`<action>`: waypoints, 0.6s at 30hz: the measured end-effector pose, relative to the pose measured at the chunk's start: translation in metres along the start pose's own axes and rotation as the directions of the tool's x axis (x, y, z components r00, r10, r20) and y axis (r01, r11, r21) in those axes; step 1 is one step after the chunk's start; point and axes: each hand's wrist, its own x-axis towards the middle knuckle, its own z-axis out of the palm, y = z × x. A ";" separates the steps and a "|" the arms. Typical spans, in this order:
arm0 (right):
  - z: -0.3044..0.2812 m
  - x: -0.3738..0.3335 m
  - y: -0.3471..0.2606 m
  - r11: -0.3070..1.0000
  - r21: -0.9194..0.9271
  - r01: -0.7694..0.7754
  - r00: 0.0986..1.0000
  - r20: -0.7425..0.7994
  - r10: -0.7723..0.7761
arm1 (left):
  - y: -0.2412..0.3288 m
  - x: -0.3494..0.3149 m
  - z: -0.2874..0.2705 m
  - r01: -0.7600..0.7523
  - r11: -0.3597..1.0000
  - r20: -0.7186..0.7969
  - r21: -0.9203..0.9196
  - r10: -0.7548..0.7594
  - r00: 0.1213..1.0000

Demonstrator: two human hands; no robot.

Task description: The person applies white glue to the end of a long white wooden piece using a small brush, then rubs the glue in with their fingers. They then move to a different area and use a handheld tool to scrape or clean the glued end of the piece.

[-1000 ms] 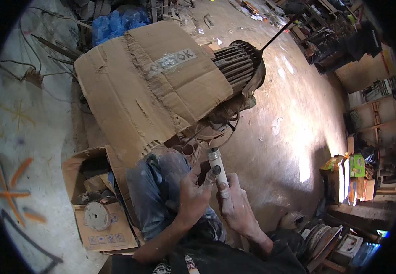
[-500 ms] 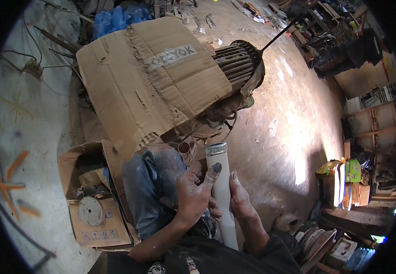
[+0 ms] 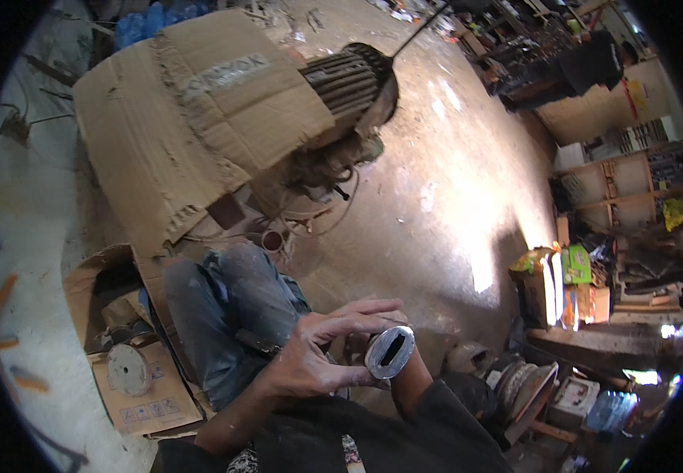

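Observation:
A pale grey-white tube (image 3: 389, 351) points its flattened open end straight up at the camera, just above my lap. My left hand (image 3: 314, 359) brackets that end: the fingers stretch over the rim and the thumb lies below it. My right hand is almost wholly hidden behind the tube; only its forearm (image 3: 411, 386) shows, coming up under the tube where it held the tube a moment ago. Both hands are dusty. My knee in dirty jeans (image 3: 231, 303) is bent just left of the hands.
A large ribbed electric motor (image 3: 349, 79) sits on the concrete floor ahead, half covered by a sheet of cardboard (image 3: 192, 118), with cables and a small cup (image 3: 272, 239) by it. An open carton with a round disc (image 3: 129, 369) lies left. Coloured boxes (image 3: 562, 280) and shelves stand right.
The tube has tipped from upright, side on, until its open end faces the camera. My left fingers have spread over its rim, and my right hand has dropped out of sight behind it.

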 end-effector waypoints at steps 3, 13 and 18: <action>0.013 -0.017 -0.010 0.983 -0.098 -0.156 0.957 -0.262 0.126 | -0.003 0.007 0.001 -0.095 0.987 0.073 0.130 0.086 0.994; -0.129 0.072 -0.018 0.996 0.072 -0.051 0.886 -0.457 0.078 | -0.018 -0.003 0.019 0.033 0.965 -0.122 0.259 -0.001 0.992; -0.153 0.153 0.023 0.816 -0.574 -0.061 0.679 -0.623 -0.387 | -0.034 -0.019 0.007 0.057 0.992 -0.226 0.112 -0.031 0.974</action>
